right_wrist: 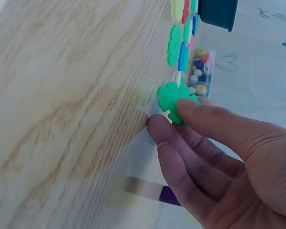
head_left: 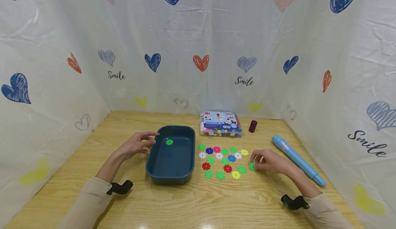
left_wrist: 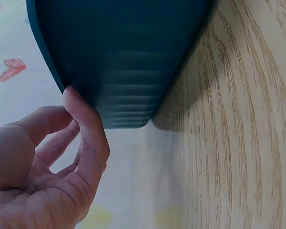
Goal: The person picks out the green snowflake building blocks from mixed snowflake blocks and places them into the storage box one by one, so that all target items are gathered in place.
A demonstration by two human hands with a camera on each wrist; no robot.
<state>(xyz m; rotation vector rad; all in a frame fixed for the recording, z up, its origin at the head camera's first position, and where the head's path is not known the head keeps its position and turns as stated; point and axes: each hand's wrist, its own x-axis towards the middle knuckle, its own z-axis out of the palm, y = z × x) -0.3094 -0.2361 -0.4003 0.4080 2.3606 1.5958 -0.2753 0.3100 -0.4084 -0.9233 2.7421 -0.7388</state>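
Observation:
My right hand [head_left: 268, 161] pinches a green snowflake disc [right_wrist: 170, 99] between thumb and fingers, low over the table at the right end of the spread discs. Those discs, such as a yellow one [head_left: 236, 175], a red one [head_left: 227, 168] and a dark blue one [head_left: 209, 150], lie flat in loose rows. Left of them stands a dark teal tray [head_left: 171, 180] with one green disc [head_left: 169, 142] inside. At the tray's left side is my left hand [head_left: 140, 143], its fingers loosely bent and a fingertip [left_wrist: 76, 101] right at the rim.
Behind the discs sits a clear plastic case [head_left: 220, 124] with a printed label and coloured balls inside. Near it stands a dark purple cylinder [head_left: 253, 126]. A long light blue pen-shaped object [head_left: 298, 160] lies to the right. A heart-printed curtain [head_left: 198, 33] encloses the table [head_left: 198, 201].

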